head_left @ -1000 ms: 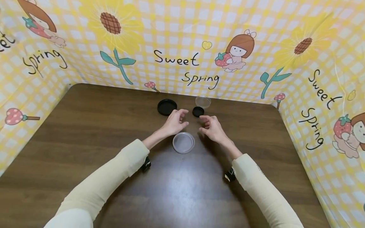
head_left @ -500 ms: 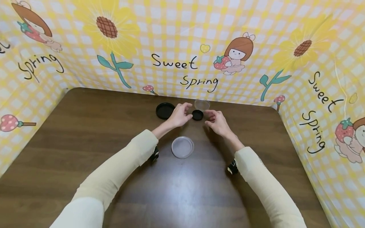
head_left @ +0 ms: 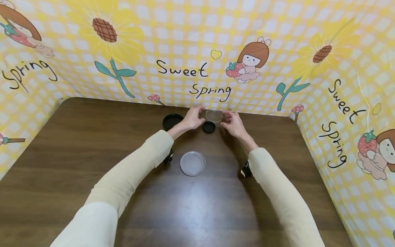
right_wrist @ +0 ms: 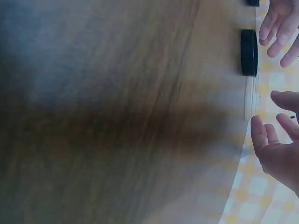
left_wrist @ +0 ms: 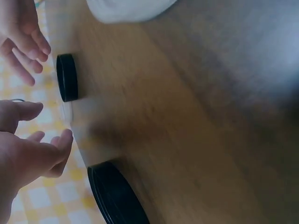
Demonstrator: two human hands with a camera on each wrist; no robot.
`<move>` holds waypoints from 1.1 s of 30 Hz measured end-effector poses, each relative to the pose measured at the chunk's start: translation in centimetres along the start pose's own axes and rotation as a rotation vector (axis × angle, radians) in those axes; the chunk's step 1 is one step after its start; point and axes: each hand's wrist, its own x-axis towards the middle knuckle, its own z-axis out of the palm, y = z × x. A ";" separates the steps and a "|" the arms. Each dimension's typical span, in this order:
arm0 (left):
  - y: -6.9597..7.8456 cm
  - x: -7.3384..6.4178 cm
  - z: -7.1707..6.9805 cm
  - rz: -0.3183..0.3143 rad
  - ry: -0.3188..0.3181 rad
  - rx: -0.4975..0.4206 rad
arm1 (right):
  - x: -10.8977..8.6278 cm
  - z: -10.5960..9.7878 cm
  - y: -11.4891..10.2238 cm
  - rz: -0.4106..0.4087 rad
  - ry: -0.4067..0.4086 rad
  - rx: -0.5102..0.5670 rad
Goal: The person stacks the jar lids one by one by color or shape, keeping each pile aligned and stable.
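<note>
Near the table's back edge lies a small clear round dish (head_left: 214, 116), seen edge-on in the right wrist view as a thin clear dish (right_wrist: 251, 98). My left hand (head_left: 193, 118) is on its left side, fingers bent loosely and nothing between them. On the other side is my right hand (head_left: 233, 124), its fingertips right at the dish's rim. Just in front sits a small black round dish (head_left: 208, 127), also a black ring shape (left_wrist: 67, 77) in the left wrist view. A larger black round dish (head_left: 172, 121) is partly hidden by my left hand.
A larger clear round dish (head_left: 192, 164) lies mid-table, nearer to me, between my forearms. The brown wooden table (head_left: 77, 154) ends at a yellow checked cloth wall (head_left: 179, 82) close behind the hands. Cloth stands at both sides too.
Both hands have moved away from me, past the small black dish, to either side of the small clear dish. The dishes stay put on the table; the head view has shifted slightly.
</note>
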 end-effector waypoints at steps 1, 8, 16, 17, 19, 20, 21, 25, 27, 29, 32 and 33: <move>-0.1 0.2 -0.1 -0.003 -0.009 0.006 | 0.3 0.1 0.1 0.002 -0.001 0.002; -0.3 2.1 -0.2 -0.013 -0.062 0.038 | 1.7 0.7 0.4 0.013 -0.007 -0.007; -0.4 3.6 0.2 -0.007 -0.092 0.077 | 2.7 1.1 0.3 0.031 -0.029 0.021; -0.4 3.7 0.3 -0.011 -0.096 0.076 | 2.9 1.2 0.3 0.037 -0.026 0.017; -0.5 3.8 0.3 -0.018 -0.101 0.068 | 3.1 1.4 0.3 0.052 -0.020 0.009; -0.6 3.8 0.3 -0.021 -0.102 0.065 | 3.2 1.5 0.2 0.057 -0.015 0.000; -0.6 3.9 0.2 -0.024 -0.102 0.065 | 3.3 1.6 0.2 0.061 -0.013 -0.009; -0.9 4.1 0.4 -0.040 -0.105 0.068 | 3.6 1.9 0.1 0.074 -0.020 -0.034; -1.0 4.2 0.6 -0.043 -0.109 0.069 | 3.8 1.9 0.2 0.082 -0.018 -0.049; -1.0 4.4 0.8 -0.042 -0.113 0.073 | 3.8 1.8 0.3 0.087 -0.015 -0.064; -1.0 4.5 1.0 -0.037 -0.111 0.082 | 3.8 1.7 0.5 0.081 -0.016 -0.077; -0.9 4.5 1.1 -0.037 -0.109 0.081 | 3.9 1.6 0.5 0.075 -0.017 -0.078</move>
